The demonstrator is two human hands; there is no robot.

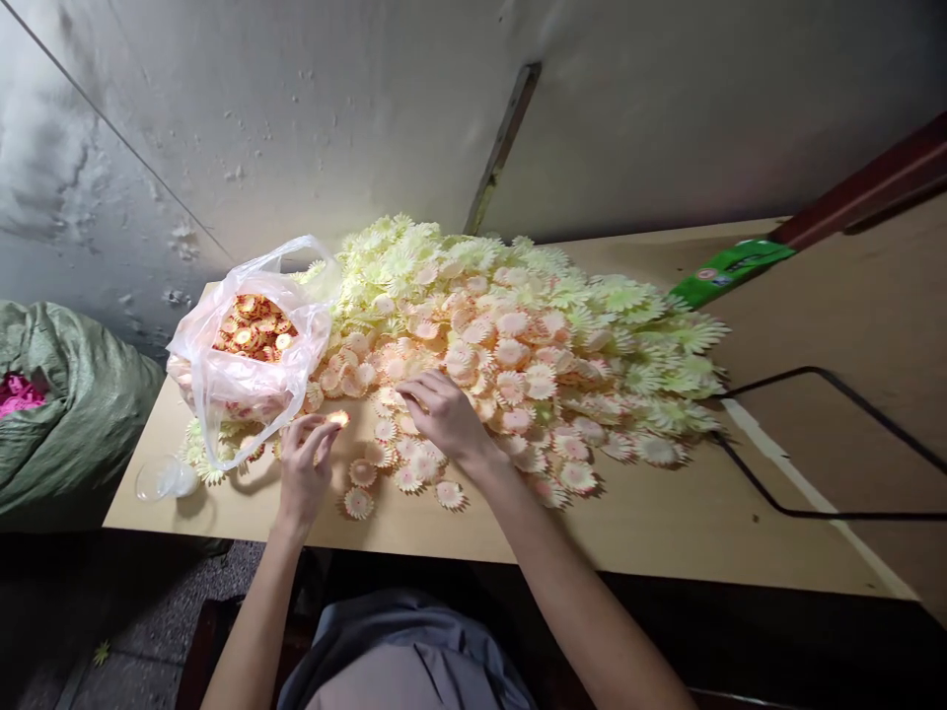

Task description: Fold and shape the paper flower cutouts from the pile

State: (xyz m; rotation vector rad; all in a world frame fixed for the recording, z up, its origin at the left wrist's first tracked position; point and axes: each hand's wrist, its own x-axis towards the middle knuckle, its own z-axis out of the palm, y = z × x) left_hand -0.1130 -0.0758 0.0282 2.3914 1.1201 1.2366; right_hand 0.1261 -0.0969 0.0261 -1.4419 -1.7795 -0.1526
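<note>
A big heap of flat artificial flower pieces (510, 335), pale yellow-green at the back and pink-centred in front, covers the wooden table (666, 513). My left hand (305, 463) pinches a small orange flower centre (338, 418) between thumb and fingers, just right of a clear plastic bag (248, 345) full of orange-red centres. My right hand (444, 414) rests palm down on the pink pieces at the heap's near edge, fingers curled and pinching at one of them.
A green sack (66, 414) with something pink inside stands left of the table. A small clear plastic piece (167, 480) lies at the table's left corner. A black wire loop (836, 444) and a green packet (729, 268) lie right. A grey wall stands behind.
</note>
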